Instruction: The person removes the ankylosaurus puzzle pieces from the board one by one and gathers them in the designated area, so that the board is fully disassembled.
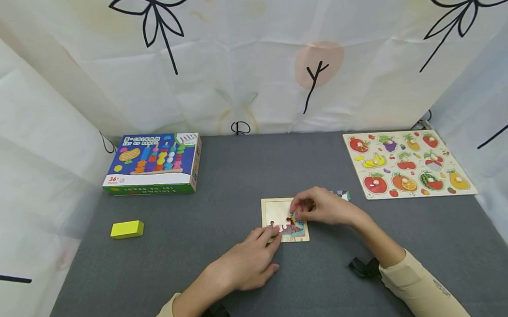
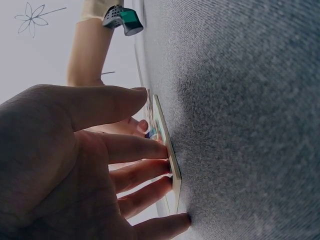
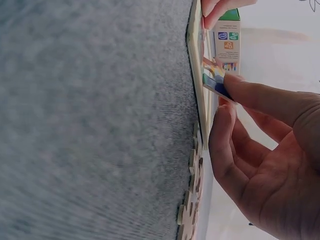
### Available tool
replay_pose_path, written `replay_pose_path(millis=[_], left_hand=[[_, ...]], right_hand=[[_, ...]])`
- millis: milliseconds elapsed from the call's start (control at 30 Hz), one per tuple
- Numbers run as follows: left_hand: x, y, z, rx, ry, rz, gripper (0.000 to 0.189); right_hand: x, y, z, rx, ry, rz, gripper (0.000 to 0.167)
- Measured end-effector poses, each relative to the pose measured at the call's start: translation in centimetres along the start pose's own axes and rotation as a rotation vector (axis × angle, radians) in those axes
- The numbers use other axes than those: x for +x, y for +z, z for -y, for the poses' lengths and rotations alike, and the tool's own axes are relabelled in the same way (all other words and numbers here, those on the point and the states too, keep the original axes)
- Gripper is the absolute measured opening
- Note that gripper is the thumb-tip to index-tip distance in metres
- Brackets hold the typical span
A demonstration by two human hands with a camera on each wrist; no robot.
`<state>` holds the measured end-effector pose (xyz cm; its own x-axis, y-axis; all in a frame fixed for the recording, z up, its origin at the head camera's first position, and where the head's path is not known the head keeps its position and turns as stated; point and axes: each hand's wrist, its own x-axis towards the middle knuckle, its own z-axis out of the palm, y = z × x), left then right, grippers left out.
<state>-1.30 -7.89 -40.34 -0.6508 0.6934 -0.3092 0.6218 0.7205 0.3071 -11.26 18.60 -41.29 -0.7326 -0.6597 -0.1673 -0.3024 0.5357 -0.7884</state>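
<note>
A square wooden jigsaw board (image 1: 276, 206) lies on the grey table, with some pieces (image 1: 294, 230) laid along its near side. My left hand (image 1: 246, 261) rests its straight fingertips on the board's near left edge; in the left wrist view the little finger (image 2: 162, 226) reaches down to the cloth. At the board's right side, my right hand (image 1: 324, 207) pinches a jigsaw piece (image 3: 216, 86) between thumb and index finger. That piece is tilted, its lower edge right at the board. Loose jigsaw pieces (image 3: 189, 215) lie beside the board, partly hidden behind the right hand in the head view.
A blue toy box (image 1: 153, 160) stands at the back left, with a yellow block (image 1: 127, 229) in front of it. The fruit puzzle board (image 1: 404, 164) lies at the back right. White patterned curtains (image 1: 253, 81) enclose the table (image 1: 187, 216).
</note>
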Motion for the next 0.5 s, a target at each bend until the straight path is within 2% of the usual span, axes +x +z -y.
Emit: replay_pose_path(millis=[267, 500], left_hand=[[0.0, 0.0, 0.0, 0.014, -0.003, 0.009, 0.068], [0.0, -0.1, -0.1, 0.006, -0.004, -0.001, 0.068]], right_hand=[[-0.6, 0.1, 0.0, 0.025, -0.013, 0.0, 0.009], [-1.9, -0.9, -0.1, 0.068, 0.001, -0.013, 0.012]])
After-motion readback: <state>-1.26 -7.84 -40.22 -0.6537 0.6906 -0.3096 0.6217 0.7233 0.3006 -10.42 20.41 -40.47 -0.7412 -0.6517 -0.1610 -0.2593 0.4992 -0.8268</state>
